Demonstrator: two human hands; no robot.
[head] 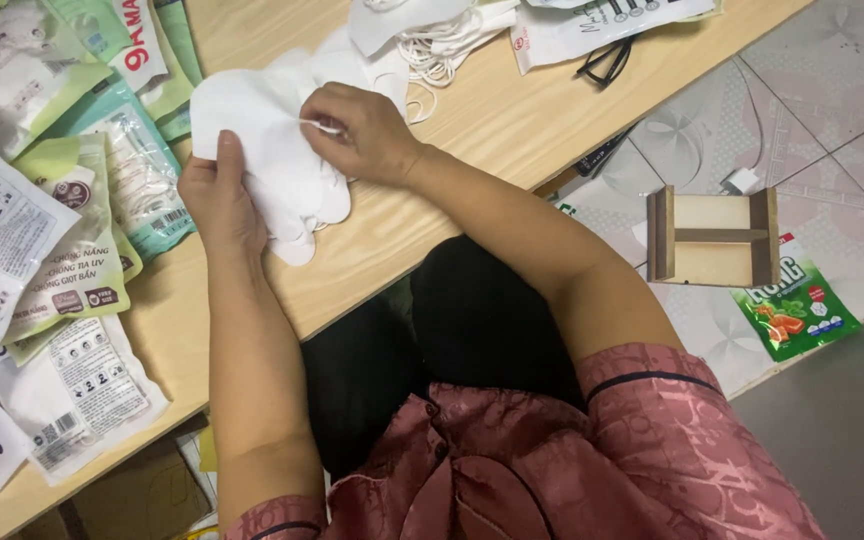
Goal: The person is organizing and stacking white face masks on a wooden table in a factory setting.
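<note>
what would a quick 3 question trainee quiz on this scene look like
1. True or false: the left hand holds the white face masks at their edge.
2. What is the right hand pinching? A) a black cable B) a white ear loop C) a green sachet
3. Fill in: the small wooden stand sits on the ____, not on the wooden table.

Key: 1 true. 2 B. 3 floor.
</note>
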